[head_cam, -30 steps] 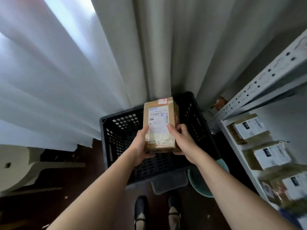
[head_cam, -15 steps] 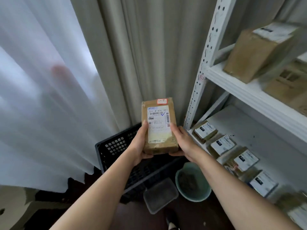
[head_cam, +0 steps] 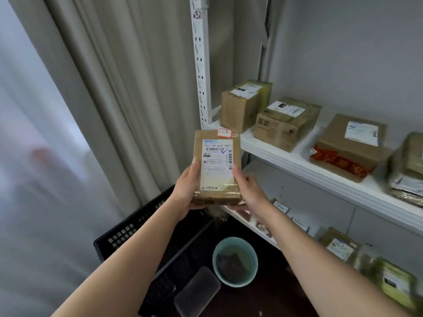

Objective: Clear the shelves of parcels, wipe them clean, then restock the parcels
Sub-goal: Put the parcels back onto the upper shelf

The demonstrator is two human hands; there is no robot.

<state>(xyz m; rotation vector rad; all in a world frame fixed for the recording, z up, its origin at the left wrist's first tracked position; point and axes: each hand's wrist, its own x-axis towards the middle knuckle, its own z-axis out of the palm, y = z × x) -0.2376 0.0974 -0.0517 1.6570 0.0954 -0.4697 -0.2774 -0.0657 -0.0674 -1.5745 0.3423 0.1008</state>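
Both hands, left point(head_cam: 186, 191) and right point(head_cam: 248, 193), gripped the labelled parcel point(head_cam: 217, 167) (upright) beside the white shelf point(head_cam: 297, 163)

We read a handwritten "32" on the tag point(head_cam: 198, 14) at the top of the shelf upright point(head_cam: 201, 65). On the parcel point(head_cam: 217, 165) we hold, the red-edged sticker point(head_cam: 224, 132) carries handwriting ending in "7". Its white shipping label point(head_cam: 217, 164) shows the ZTO logo, a line like "501L M1 023C", a barcode and a blue tick. The smaller print is too blurred for us.
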